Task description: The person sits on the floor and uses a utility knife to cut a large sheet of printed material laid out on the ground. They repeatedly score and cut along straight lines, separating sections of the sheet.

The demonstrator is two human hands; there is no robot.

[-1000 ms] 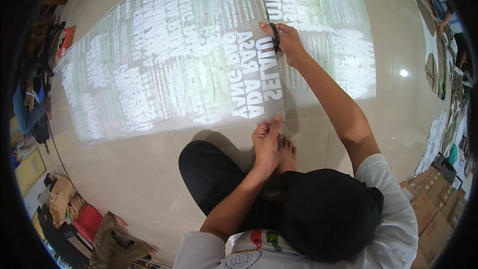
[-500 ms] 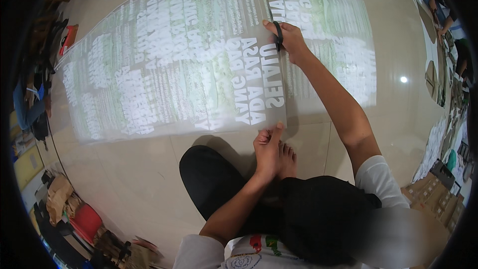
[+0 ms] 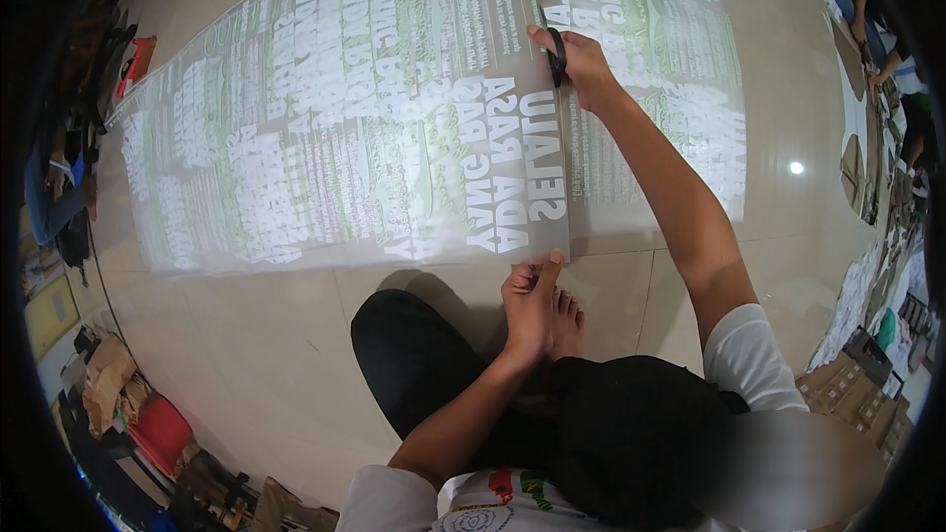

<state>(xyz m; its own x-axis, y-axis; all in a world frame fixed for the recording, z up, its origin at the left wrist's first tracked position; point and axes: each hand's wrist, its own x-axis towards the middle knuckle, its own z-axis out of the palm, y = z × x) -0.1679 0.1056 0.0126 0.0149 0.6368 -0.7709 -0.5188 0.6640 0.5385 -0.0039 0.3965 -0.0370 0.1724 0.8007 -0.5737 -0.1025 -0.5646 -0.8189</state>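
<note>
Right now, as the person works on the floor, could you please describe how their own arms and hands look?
The left hand and right hand look bare, with no gloves visible. The forearms are uncovered too, and I see no watch on either wrist. Higher up, the white left sleeve and white right sleeve are short and look plain.
</note>
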